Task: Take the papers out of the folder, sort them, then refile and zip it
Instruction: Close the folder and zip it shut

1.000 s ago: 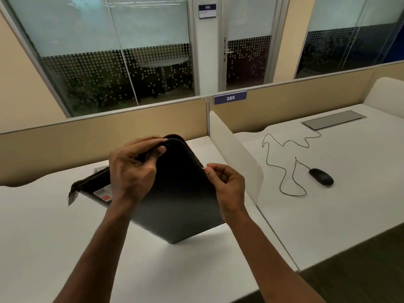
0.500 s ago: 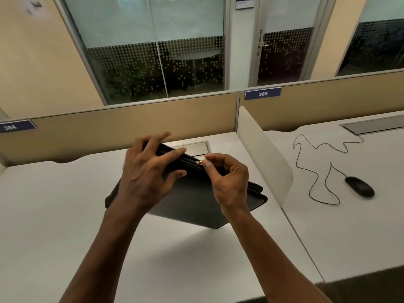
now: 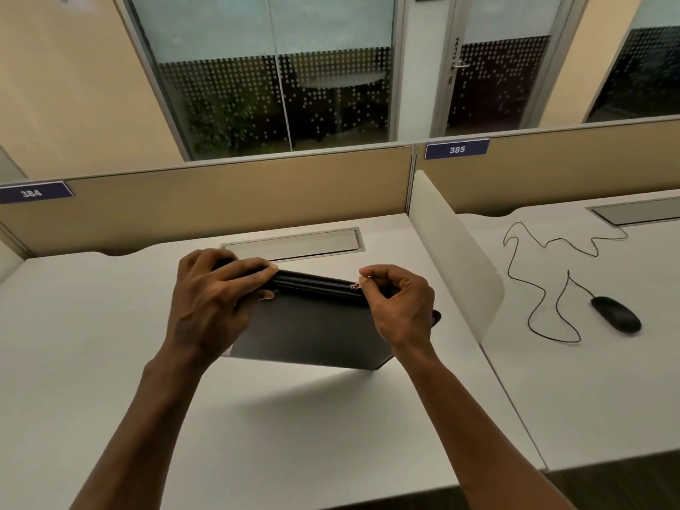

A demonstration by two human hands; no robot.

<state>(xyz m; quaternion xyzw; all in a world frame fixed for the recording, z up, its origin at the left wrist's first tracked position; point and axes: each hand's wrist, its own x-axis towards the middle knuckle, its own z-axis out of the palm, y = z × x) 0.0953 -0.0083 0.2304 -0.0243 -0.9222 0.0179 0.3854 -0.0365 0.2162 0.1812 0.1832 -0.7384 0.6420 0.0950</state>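
Fingers (image 3: 257, 269) of the left hand (image 3: 209, 307) curl over the top edge of a black folder (image 3: 312, 333), clamping it, while the right hand (image 3: 401, 307) pinches the small metal zipper pull (image 3: 355, 286) between thumb and fingertip — the other fingers bent in toward the palm. The folder stands tilted on a white desk (image 3: 294, 417), its lower corner touching the surface. A white divider (image 3: 456, 259) separates the neighbouring desk, where a black mouse (image 3: 616, 314) lies with its cable (image 3: 544, 288) looping away — well apart from the folder.
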